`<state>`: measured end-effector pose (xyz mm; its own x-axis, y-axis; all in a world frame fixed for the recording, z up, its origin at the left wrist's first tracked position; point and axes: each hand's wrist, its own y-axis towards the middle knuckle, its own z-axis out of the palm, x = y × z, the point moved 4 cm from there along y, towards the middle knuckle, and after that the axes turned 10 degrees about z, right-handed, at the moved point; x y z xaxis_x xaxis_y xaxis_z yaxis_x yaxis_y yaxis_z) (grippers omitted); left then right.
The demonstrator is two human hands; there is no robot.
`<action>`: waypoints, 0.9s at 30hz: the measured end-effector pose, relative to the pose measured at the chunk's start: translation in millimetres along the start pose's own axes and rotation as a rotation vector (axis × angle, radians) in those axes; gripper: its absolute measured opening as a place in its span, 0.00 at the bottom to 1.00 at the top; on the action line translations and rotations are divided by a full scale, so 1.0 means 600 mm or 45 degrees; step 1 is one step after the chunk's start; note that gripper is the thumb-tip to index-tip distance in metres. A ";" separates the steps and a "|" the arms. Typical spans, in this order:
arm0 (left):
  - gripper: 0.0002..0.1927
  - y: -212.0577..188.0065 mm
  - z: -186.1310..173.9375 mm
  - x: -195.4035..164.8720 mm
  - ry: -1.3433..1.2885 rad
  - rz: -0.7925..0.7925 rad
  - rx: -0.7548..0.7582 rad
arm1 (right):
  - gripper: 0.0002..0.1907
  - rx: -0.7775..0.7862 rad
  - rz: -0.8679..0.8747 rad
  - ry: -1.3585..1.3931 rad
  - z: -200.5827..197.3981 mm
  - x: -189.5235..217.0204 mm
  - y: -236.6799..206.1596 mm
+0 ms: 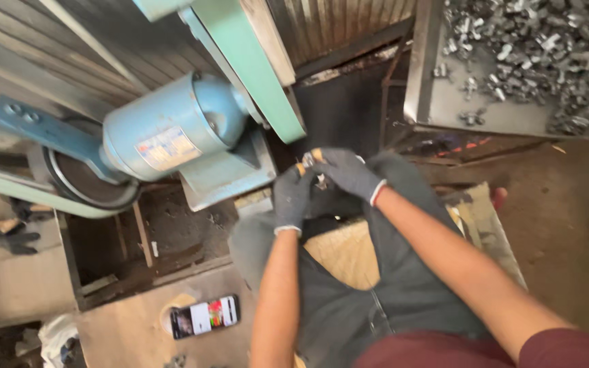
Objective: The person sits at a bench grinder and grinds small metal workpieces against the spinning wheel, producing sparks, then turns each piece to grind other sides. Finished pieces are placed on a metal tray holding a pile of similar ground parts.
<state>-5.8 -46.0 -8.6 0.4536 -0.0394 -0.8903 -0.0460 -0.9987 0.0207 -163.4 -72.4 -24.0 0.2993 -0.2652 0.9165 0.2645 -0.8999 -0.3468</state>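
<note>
In the head view, a small metal part (321,180) is pinched between both gloved hands, just below the green belt guard (253,68) and beside the blue motor (172,129). The left hand (292,197) is closed around the part from below, and the right hand (346,172) is curled over it from above, its fingertips (316,156) bent inward; each grip is narrow and holding the part, though the part itself is mostly hidden by the gloves. The step in hand is judged to be the fitting or turning of this piece over the lap. For any further handling, a firm pinch and a clear view of the piece would be called for. A tray (420,82) heaped with like metal pieces is seen well apart at upper right. A phone (204,317) lies on the board at lower left, and a spare glove (8,235) farther left. The guard hangs close above the hands.
</note>
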 end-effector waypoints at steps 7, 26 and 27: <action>0.14 0.041 0.026 0.073 0.127 -0.106 -0.243 | 0.12 -0.050 -0.251 -0.147 0.009 -0.032 0.095; 0.17 0.019 0.027 0.020 -0.181 0.063 -0.438 | 0.09 -0.135 0.047 0.389 0.003 -0.033 0.058; 0.17 0.023 0.030 0.021 -0.166 0.037 -0.441 | 0.08 -0.140 0.033 0.378 0.004 -0.034 0.062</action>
<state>-16.6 -59.7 -27.7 0.3380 -0.0857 -0.9372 0.2572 -0.9495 0.1796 -157.3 -99.5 -56.4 0.0198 -0.3632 0.9315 0.1547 -0.9194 -0.3617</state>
